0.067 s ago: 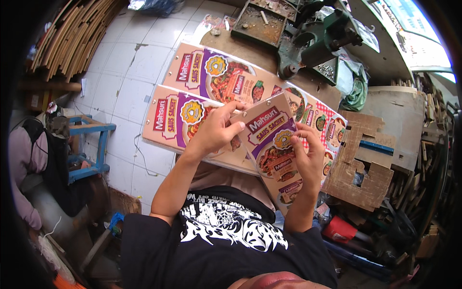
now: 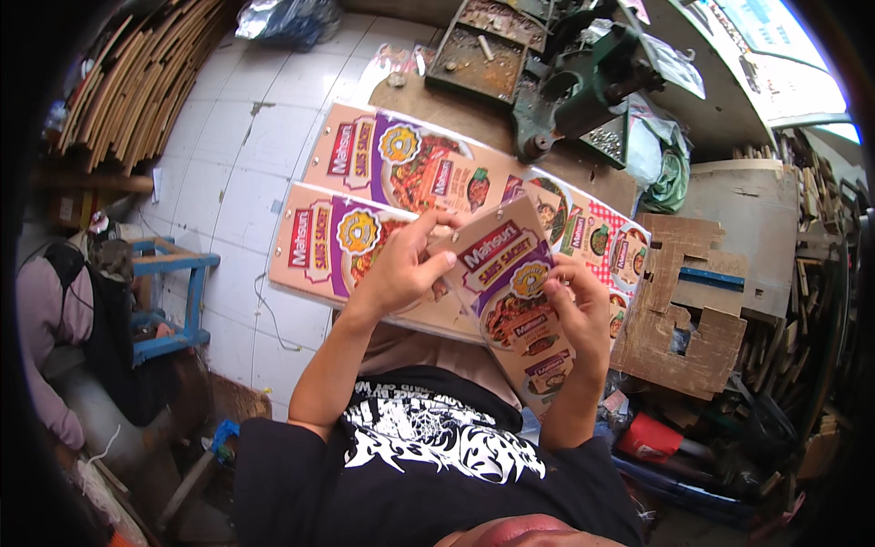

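A narrow, glossy printed board (image 2: 512, 273) with food pictures, tan and purple, is tilted up in front of me. Small metal eyelets show near its top edge. My left hand (image 2: 401, 272) grips its upper left corner, with thumb and forefinger at the edge. Along the right edge my right hand (image 2: 581, 305) holds the same board, thumb on the printed face and the other fingers partly hidden. Beneath lie two more groups of matching boards, a nearer one (image 2: 310, 244) and a farther one (image 2: 365, 150), on the bench. My left wrist hangs over the nearer one.
A green metal hand press (image 2: 583, 100) stands at the bench's far side, beside a compartmented tray (image 2: 474, 64) of small parts. Cut brown cardboard (image 2: 684, 337) lies on the right. To the left are a blue stand (image 2: 187, 283) and stacked brown strips (image 2: 137, 87).
The view has shifted slightly, so the bench things sit a little lower. Both hands keep their hold, and the held board has barely moved.
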Action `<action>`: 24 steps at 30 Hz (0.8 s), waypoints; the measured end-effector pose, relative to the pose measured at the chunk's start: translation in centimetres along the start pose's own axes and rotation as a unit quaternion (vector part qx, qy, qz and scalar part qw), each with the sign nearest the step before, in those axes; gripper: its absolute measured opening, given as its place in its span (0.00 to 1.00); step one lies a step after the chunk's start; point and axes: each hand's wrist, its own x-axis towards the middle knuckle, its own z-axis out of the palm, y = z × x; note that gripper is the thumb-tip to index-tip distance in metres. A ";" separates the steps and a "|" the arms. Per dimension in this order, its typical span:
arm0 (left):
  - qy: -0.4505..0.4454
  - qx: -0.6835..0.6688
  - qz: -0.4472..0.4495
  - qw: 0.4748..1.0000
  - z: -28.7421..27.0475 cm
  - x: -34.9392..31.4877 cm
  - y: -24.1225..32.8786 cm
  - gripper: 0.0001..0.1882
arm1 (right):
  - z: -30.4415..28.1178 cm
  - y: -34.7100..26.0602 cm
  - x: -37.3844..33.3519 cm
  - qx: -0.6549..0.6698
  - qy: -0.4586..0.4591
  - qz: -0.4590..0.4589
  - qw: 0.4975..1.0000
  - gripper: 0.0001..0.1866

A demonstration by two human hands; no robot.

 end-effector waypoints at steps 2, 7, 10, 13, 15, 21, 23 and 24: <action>-0.015 0.060 0.017 0.998 0.0 -0.8 0.0 0.19 | -1.1 -0.2 -0.8 0.050 -0.025 0.057 0.997 0.05; -0.059 0.007 0.017 0.998 1.2 -4.1 2.4 0.20 | -1.2 -0.4 -1.8 0.161 -0.080 0.029 0.983 0.05; -0.082 -0.051 0.054 0.994 0.6 -4.8 2.6 0.16 | -1.1 -2.0 -2.0 0.130 -0.067 0.010 0.989 0.05; -0.071 -0.082 0.057 0.992 -1.1 -4.7 1.8 0.13 | -0.7 -2.7 -2.2 0.103 -0.055 -0.012 0.993 0.05; -0.073 -0.137 -0.007 0.988 -2.1 -4.8 1.0 0.16 | -0.2 -3.3 -2.4 0.109 -0.081 -0.007 0.991 0.06; -0.162 -0.159 -0.019 0.974 -3.8 -5.0 -0.3 0.15 | 0.5 -3.7 -2.6 0.105 -0.087 -0.037 0.990 0.06; -0.166 -0.152 -0.010 0.974 -4.0 -5.0 -0.4 0.13 | 0.7 -3.6 -2.5 0.107 -0.084 -0.037 0.990 0.06; -0.160 -0.160 -0.005 0.974 -4.1 -5.1 -0.8 0.12 | 0.7 -3.8 -2.5 0.108 -0.088 -0.036 0.990 0.06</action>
